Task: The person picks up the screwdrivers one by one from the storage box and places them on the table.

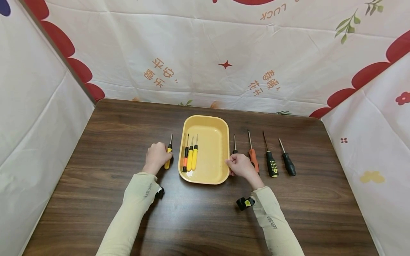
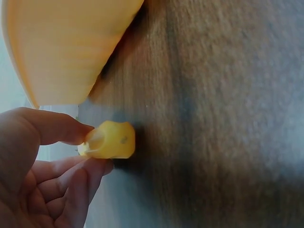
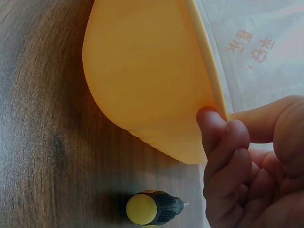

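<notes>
My left hand [image 1: 157, 156] pinches the yellow handle of a small screwdriver [image 1: 168, 164] left of the tray, between thumb and fingers. Its butt end faces the camera in the left wrist view, close to the tabletop. A yellow plastic tray [image 1: 211, 177] stands in the middle of the table. My right hand [image 1: 241, 165] grips the tray's right rim, thumb on one side and curled fingers on the other, as the right wrist view shows. Inside the tray, along its left side, lie two yellow screwdrivers [image 1: 194, 158] and a black-and-orange screwdriver [image 1: 185, 160].
Beside my right hand lies a screwdriver [image 3: 142, 209] with a yellow butt and black grip. Farther right are an orange screwdriver [image 1: 252, 156], a black-and-yellow screwdriver [image 1: 272, 165] and a black screwdriver [image 1: 289, 164]. Printed cloth [image 1: 198, 53] hangs around the wooden table [image 1: 205, 220].
</notes>
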`<state>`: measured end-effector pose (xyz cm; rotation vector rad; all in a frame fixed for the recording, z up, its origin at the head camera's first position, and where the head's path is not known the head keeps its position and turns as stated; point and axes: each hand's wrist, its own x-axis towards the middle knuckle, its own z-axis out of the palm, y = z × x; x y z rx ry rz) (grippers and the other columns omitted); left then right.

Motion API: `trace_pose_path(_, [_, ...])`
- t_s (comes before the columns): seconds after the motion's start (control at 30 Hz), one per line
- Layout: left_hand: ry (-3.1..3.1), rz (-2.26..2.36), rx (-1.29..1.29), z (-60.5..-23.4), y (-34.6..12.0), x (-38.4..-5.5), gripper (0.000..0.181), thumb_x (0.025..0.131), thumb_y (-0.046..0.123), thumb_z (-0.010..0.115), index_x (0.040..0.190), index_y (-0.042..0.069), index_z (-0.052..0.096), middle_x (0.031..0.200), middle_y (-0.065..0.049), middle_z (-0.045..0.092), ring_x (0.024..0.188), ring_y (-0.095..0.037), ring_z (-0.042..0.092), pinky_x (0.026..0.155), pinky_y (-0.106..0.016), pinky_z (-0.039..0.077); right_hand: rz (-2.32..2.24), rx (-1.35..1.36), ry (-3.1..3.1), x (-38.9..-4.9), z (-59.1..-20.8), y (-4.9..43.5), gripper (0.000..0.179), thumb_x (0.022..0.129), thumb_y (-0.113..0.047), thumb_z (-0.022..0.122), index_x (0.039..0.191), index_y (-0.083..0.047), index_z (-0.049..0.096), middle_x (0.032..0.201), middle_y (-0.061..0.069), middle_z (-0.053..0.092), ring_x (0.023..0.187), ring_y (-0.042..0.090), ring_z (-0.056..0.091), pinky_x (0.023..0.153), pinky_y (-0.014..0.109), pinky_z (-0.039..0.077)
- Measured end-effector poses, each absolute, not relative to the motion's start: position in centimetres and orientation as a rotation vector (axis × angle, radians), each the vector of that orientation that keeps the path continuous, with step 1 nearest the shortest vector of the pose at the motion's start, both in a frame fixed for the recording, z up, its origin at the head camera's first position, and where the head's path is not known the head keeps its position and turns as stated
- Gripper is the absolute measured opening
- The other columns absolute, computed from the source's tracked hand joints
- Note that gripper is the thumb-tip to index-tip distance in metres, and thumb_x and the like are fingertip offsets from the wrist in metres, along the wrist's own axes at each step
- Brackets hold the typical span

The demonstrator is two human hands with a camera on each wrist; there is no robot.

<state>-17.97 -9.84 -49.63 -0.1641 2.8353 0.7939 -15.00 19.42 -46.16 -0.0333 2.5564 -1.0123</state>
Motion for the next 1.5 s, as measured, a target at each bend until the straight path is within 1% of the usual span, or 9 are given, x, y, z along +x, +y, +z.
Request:
trace_pose_path(0.6, [2.815,0.778,-0.176,-49.72,-9.63,-18.12,0.027,0.076,0.019,0.063,0.055,0.008,0.052,0.049,-0.003,0.05,0.044,-0.016,0.048,0.042,-0.025,0.036,-1.013,-0.04,2.552,-15.05,-46.23,19.45,0.026,0.09,-0.016,0.053,0.067,-0.005,0.05,0.049,0.0,0.054,0.044,0.013,0.054,0.043,0.024,0.036])
trace_pose_path(0.97, [2.817,0.758,-0.185,-49.77,-9.65,-18.15,0.03,0.076,0.019,0.062,0.051,0.01,0.047,0.047,-0.002,0.047,0.043,-0.016,0.047,0.041,-0.026,0.035,-1.033,-0.043,2.542,-15.02,-46.08,19.44,0.027,0.09,-0.016,0.053,0.066,-0.005,0.05,0.049,0.0,0.054,0.044,0.012,0.054,0.043,0.025,0.038])
trace_pose_path(1.13, [2.812,0.745,-0.203,-49.67,-9.58,-18.14,0.03,0.076,0.019,0.062,0.051,0.01,0.047,0.047,-0.002,0.046,0.044,-0.017,0.047,0.041,-0.026,0.036,-1.02,-0.038,2.539,-15.09,-46.21,19.46,0.027,0.091,-0.017,0.053,0.067,-0.005,0.05,0.049,0.001,0.054,0.044,0.012,0.054,0.043,0.024,0.037])
trace_pose_path(1.37, [2.799,0.75,-0.218,-49.59,-9.53,-18.14,0.028,0.076,0.02,0.063,0.054,0.009,0.049,0.049,-0.002,0.048,0.045,-0.017,0.048,0.042,-0.026,0.035,-1.02,-0.019,2.537,-15.14,-46.22,19.43,0.026,0.09,-0.017,0.053,0.067,-0.006,0.05,0.049,0.001,0.054,0.046,0.017,0.056,0.043,0.024,0.037])
trace_pose_path(1.5, [2.8,0.757,-0.206,-49.58,-9.56,-18.11,0.029,0.077,0.02,0.062,0.053,0.009,0.048,0.048,-0.001,0.046,0.044,-0.016,0.047,0.042,-0.026,0.035,-1.02,-0.013,2.533,-15.13,-46.24,19.42,0.026,0.091,-0.017,0.053,0.067,-0.006,0.05,0.049,0.0,0.054,0.046,0.017,0.056,0.043,0.024,0.037])
